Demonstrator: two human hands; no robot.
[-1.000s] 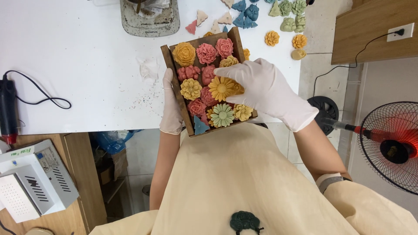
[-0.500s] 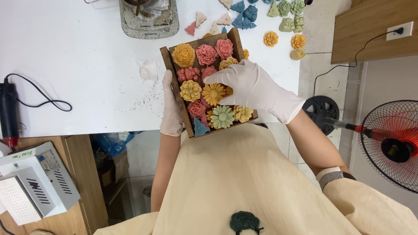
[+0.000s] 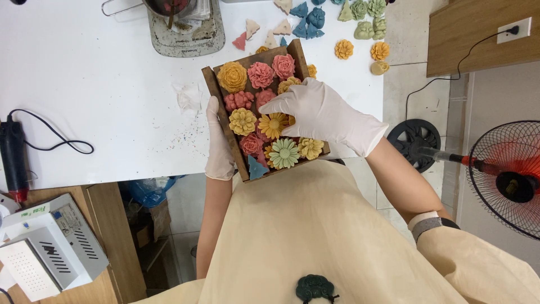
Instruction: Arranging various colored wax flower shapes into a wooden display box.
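Wooden box (image 3: pixel 216 95) of moulded flowers sits at the table's near edge, long axis running near to far. My left hand (image 3: pixel 218 145) clasps its left wall. My right hand (image 3: pixel 323 112), nearer the flowers, rests half-open, fingertips (image 3: pixel 269 107) touching the yellow daisy (image 3: pixel 273 124); nothing pinched.

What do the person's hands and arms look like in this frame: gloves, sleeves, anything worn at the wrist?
Both the left hand and right hand wear thin, whitish disposable gloves ending at the wrist. The forearms are bare. A grey band wraps the right arm just before a loose cream sleeve.
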